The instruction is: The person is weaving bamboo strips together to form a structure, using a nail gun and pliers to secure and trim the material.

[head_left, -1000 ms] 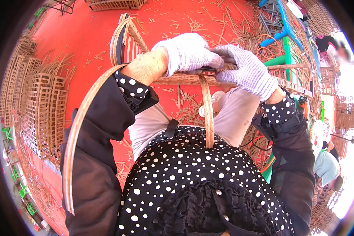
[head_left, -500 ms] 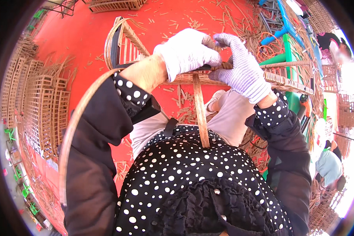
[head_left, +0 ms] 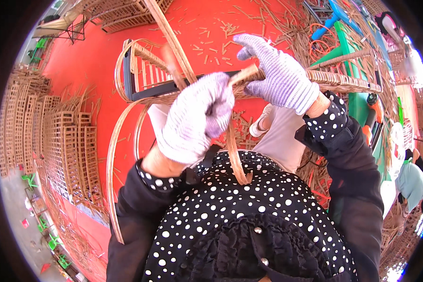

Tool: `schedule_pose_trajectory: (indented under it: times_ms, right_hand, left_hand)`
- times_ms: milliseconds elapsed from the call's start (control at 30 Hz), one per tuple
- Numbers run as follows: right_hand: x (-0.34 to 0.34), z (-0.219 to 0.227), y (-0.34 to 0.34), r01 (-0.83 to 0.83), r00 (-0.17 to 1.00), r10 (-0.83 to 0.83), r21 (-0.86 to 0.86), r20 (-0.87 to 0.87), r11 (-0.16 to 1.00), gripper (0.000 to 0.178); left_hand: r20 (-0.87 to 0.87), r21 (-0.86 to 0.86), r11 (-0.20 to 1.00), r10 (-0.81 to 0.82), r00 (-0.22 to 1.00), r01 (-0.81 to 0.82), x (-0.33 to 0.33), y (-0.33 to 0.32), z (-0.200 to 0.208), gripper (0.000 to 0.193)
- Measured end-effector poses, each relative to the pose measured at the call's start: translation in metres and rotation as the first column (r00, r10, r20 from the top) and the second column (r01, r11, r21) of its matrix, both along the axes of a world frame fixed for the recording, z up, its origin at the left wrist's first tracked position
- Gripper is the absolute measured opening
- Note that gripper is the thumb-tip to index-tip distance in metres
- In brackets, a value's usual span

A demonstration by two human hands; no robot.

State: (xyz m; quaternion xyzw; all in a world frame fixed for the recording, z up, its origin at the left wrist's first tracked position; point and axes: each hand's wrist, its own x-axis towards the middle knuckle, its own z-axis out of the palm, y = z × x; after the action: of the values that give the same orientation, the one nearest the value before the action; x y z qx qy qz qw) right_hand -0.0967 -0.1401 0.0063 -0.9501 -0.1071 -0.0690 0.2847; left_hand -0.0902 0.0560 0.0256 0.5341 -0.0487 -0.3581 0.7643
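Both hands wear pale striped knit gloves. My left hand is closed around a flat brown wicker strip, which runs down toward my shirt. Another strip rises past that hand, slightly smeared at its side. My right hand has its fingers spread, the thumb against the wrapped bar of a wicker frame. A short strip end lies between its thumb and fingers. The frame lies across my knees, with bare black bar at its left end. Loops of strip hang beside my left forearm.
Stacked wicker frames stand at the left, more at the far top. Cut strip scraps litter the red floor. A green stand, an orange-handled tool and loose strips lie right. A person is at the far right.
My left hand has come off the bar toward my body, gripping the strip. My right fingers have spread apart. A strip now sticks up past my left hand.
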Motion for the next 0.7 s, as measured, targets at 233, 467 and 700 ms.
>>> schedule_pose_trajectory:
  times_ms: [233,467,700]
  right_hand:
    - [-0.002,0.003,-0.001,-0.031,0.999,0.030,-0.030,-0.029,0.999,0.062]
    - [-0.017,-0.001,0.002,0.017,0.997,-0.016,-0.007,0.071,1.000,0.052]
    - [-0.020,-0.005,0.016,0.047,0.961,-0.041,-0.017,0.275,0.999,0.043]
  left_hand:
    - [-0.172,-0.028,0.988,0.147,0.974,-0.154,-0.030,-0.003,0.014,0.014]
    - [0.014,-0.284,0.953,-0.105,0.994,0.104,0.031,-0.003,0.020,0.018]
    - [-0.102,-0.130,0.991,-0.045,0.994,0.032,0.111,-0.041,0.000,0.024]
